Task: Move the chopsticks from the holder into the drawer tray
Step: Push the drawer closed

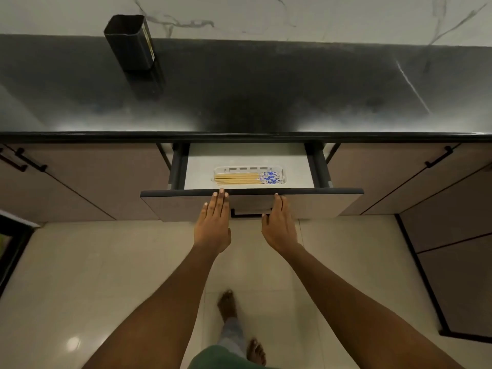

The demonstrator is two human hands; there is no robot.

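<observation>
The worktop [253, 97], dark and glossy, runs the full width of the view, and nothing on it blocks the job. Below its front edge the drawer [250, 194] stands pulled out, flanked by closed cabinet doors [87, 179] on either side. Judging by how things lie, the transfer looks finished and the step in hand is closing the drawer: both palms should push evenly on the front panel so it runs straight on its rails, slowly enough that the load does not slide.

The holder [130, 41], a dark square tube, stands upright near the worktop's back left corner, against the marble wall; its mouth shows nothing sticking out, though the inside is too dark to be sure.

The left hand [213, 225] lies flat on the drawer front, fingers straight and close together, tips at the top edge. The right hand [279, 225] lies just beside it, fingers extended and slightly spread, holding nothing; the drawer's handle [246, 214] sits between the two.

The tray [284, 177], pale and slotted, sits against the drawer's front edge, right of centre. The chopsticks [239, 178] lie inside it in a neat bundle, patterned ends pointing right.
</observation>
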